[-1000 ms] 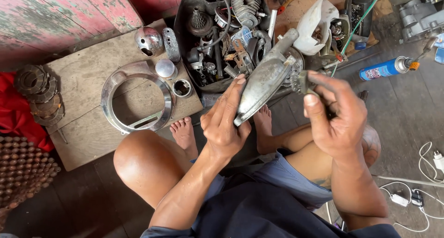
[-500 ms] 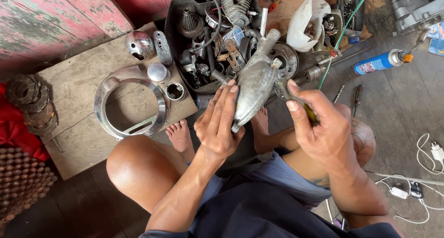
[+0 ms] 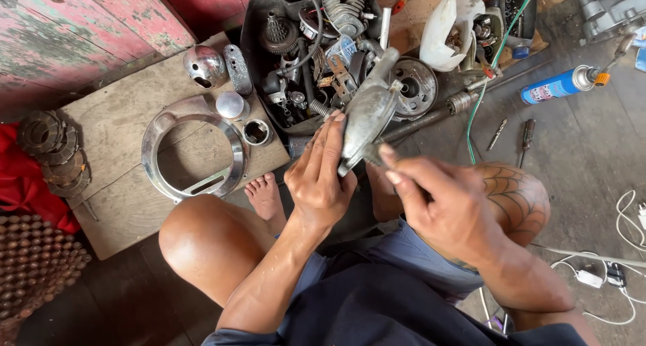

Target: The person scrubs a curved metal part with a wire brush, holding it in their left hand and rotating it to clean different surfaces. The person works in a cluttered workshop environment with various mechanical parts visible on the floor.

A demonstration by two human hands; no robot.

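My left hand [image 3: 319, 178] grips a dull grey teardrop-shaped metal casing [image 3: 367, 114], holding it up over my lap with its narrow neck pointing away. My right hand [image 3: 437, 208] is closed around a small tool whose grey tip [image 3: 372, 154] touches the casing's lower right edge; most of the tool is hidden in my fist. I sit low with both bare knees and feet in view under my hands.
A black tray [image 3: 250, 30] full of gears, springs and engine parts lies ahead. A chrome ring [image 3: 194, 147], chrome dome [image 3: 203, 65] and small caps rest on a wooden board [image 3: 121, 117]. A blue spray can [image 3: 555, 86], screwdrivers [image 3: 525, 137], a brake drum [image 3: 412, 84] and white cables [image 3: 626, 218] lie on the floor.
My right hand has moved left and down, bringing the tool from beside the casing's upper right to its lower edge. My left hand keeps the casing, now slightly lower.
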